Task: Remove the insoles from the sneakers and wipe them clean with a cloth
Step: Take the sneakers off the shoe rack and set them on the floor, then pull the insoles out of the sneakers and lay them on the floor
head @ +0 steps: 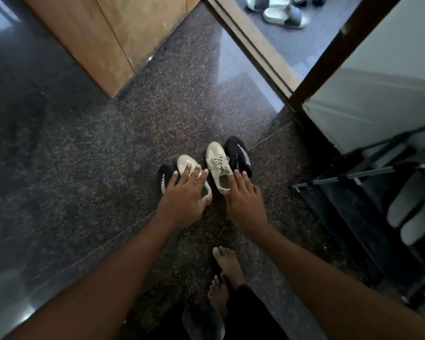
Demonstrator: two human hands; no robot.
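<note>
Two beige lace-up sneakers stand side by side on the dark granite floor. My left hand (pixel 184 197) hovers with straight, spread fingers over the left beige sneaker (pixel 185 164), covering its opening. The right beige sneaker (pixel 216 163) is laced, and its opening shows beside my right hand (pixel 244 200), whose straight fingers reach its heel side. A black sneaker with white stripes (pixel 164 179) lies left of the pair, and another black sneaker (pixel 239 153) lies right of it. No cloth is in view, and I cannot see the insoles.
My bare feet (pixel 225 273) stand just behind the shoes. A dark metal shoe rack (pixel 368 175) with grey slippers is at the right. A wooden door (pixel 103 40) stands at the back left. Grey-and-white slides (pixel 285 17) lie beyond the threshold.
</note>
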